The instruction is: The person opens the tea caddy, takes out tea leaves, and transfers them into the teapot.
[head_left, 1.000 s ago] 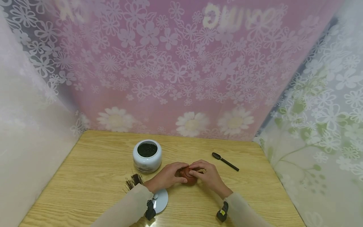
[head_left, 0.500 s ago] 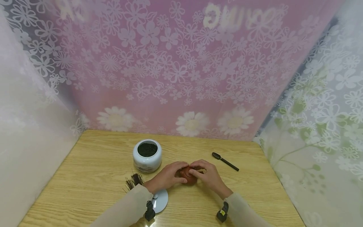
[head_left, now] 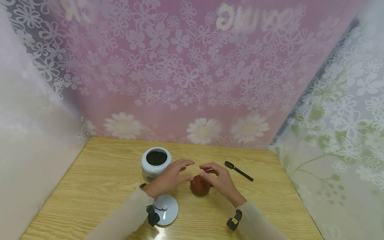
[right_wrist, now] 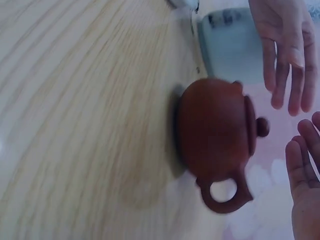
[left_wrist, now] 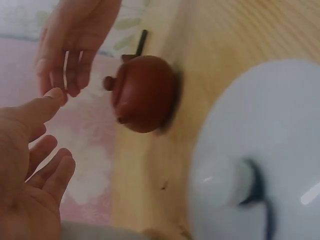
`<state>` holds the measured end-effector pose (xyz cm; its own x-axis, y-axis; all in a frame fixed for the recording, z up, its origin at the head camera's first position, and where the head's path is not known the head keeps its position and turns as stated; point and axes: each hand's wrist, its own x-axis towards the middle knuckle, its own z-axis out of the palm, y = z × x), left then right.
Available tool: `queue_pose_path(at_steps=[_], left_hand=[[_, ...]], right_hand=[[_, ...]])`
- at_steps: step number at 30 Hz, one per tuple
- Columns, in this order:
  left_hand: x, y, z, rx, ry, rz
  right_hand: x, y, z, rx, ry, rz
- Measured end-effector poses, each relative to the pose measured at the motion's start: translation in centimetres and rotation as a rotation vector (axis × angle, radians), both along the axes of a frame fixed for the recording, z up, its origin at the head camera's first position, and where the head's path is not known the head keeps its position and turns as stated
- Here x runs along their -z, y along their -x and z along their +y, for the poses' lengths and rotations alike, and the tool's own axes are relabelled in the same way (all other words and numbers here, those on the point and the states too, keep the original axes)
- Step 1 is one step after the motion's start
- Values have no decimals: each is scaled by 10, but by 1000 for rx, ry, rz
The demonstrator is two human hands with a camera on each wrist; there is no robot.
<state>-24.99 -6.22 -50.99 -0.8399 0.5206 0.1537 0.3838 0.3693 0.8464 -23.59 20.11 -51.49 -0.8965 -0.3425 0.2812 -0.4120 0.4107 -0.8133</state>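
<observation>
A small reddish-brown clay teapot (head_left: pixel 199 187) stands upright on the wooden table with its lid on. Its loop handle shows in the right wrist view, below the teapot body (right_wrist: pixel 212 127). My left hand (head_left: pixel 169 176) is raised to the left of the teapot, fingers loosely extended and holding nothing. Just above the teapot's right side hovers my right hand (head_left: pixel 220 180), its fingers relaxed and bent a little. In the left wrist view both hands are off the teapot (left_wrist: pixel 145 94), beside its lid knob.
Behind my left hand stands a white porcelain jar (head_left: pixel 150 168) filled with dark tea leaves. Its white lid (head_left: pixel 168 213) lies near my left wrist. A dark bristly bundle (head_left: pixel 143 185) is partly hidden by the left arm. A black scoop (head_left: pixel 239 171) lies at the right.
Both hands have let go of the teapot and lifted. The left hand has moved left and away, now overlapping the jar; the right hand has risen slightly. The teapot stays in place.
</observation>
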Motion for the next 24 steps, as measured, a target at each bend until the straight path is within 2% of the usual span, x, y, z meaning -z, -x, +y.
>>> queue_pose_path(at_steps=[7, 13, 16, 18, 24], left_hand=[[-32, 8, -23, -77, 46, 57], [-52, 14, -50, -123, 116, 156], [-57, 16, -64, -151, 143, 180], [-58, 18, -72, -178, 160, 172], [-51, 20, -97, -227, 180, 115]], right_hand=[[-10, -5, -18, -101, 39, -30], [-13, -11, -36, -145, 60, -86], [-12, -13, -44, -165, 61, -84], [-11, -15, -50, -175, 58, -85], [-6, -22, -67, -218, 61, -102]])
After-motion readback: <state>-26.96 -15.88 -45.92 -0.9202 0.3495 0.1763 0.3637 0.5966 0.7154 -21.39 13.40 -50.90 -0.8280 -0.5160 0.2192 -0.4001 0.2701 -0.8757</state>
